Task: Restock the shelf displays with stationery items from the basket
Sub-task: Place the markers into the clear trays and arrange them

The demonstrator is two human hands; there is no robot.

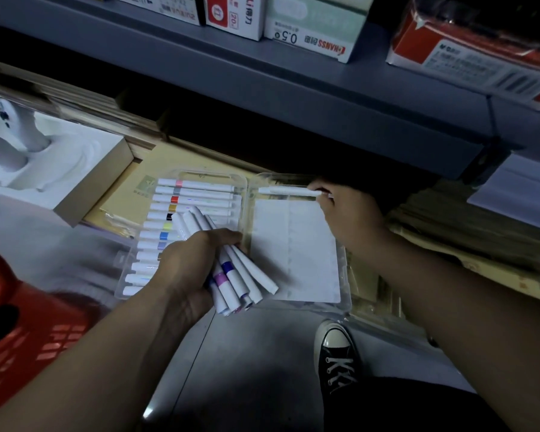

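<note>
Right hand [345, 210] pinching one white marker [289, 191] at open clear case [343, 294], left hand [187, 263] clutching marker bundle [231, 266]; step: filling case; next: seat marker flat.

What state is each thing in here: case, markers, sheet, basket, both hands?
Clear case: open, both halves lying flat.
Marker row: lined up in the left half.
Marker bundle: gripped in the left hand.
Single marker: at the right half's far edge, pinched by the right hand.
White sheet: flat in the right half.
Red basket: at the left, contents not visible.
</note>
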